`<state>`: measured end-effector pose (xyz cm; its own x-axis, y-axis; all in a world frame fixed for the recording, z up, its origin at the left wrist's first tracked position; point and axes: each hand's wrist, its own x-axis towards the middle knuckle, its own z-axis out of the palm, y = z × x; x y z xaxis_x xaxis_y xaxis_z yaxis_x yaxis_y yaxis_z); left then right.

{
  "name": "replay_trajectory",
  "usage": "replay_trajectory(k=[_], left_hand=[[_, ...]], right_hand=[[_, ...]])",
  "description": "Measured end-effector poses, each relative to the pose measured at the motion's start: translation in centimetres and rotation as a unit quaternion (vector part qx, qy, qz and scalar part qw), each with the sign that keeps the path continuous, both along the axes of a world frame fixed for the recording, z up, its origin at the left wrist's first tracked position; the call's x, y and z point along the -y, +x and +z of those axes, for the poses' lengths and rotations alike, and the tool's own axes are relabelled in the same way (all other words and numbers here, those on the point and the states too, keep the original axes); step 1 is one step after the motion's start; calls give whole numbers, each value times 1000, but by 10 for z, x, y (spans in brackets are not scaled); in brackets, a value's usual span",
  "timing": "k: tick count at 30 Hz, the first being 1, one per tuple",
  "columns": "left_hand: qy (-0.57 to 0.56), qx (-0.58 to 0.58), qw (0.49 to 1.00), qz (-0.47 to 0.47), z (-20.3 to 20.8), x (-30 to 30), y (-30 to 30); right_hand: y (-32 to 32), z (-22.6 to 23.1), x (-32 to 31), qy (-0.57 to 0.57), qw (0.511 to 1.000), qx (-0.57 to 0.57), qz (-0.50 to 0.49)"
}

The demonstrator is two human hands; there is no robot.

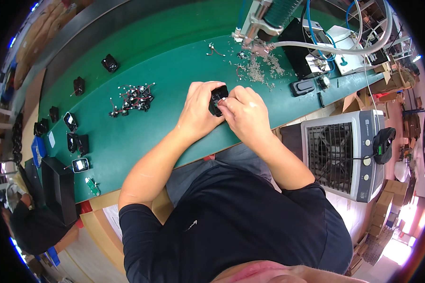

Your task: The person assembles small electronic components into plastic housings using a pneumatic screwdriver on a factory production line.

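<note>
Over the green work table, my left hand (198,109) is closed round a small black plastic housing (218,93), its open side facing up. My right hand (246,112) reaches into the housing from the right, thumb and forefinger pinched on a small part with a bit of white and red. What this part is cannot be made out, as the fingertips cover most of it. To the left lies a pile of small black parts with red wires and white connectors (136,98). Beyond my hands is a scatter of small screws (256,70).
Several black housings stand at the left, one (110,63) farther back. A black bin (59,188) and a green circuit board (92,186) are near the left edge. A hose-fed machine (264,28) hangs over the far right. An air cooler (340,155) stands right of me.
</note>
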<state>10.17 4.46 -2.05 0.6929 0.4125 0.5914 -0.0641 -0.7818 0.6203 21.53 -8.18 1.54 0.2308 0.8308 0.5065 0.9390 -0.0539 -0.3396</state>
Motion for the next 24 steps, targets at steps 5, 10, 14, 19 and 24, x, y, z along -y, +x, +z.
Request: replay_trajectory(k=[5,10,14,19,24], left_hand=[[8,-1,1000,3,-3,-7,-3],[-36,-35,998,32,-11,-9,0],[-73,-18,997,29,-12,-10,4],[-124,-43,991,15,-8,-4,3],[-118,-61,991,20,-9,-8,2]], right_hand=[[5,-6,-10,7,999,-31,31],[7,-10,-16,1,999,-28,30],[3,-13,-12,0,998,-58,7],[3,-9,-3,-34,999,-1,1],[4,-6,-5,-46,998,34,10]])
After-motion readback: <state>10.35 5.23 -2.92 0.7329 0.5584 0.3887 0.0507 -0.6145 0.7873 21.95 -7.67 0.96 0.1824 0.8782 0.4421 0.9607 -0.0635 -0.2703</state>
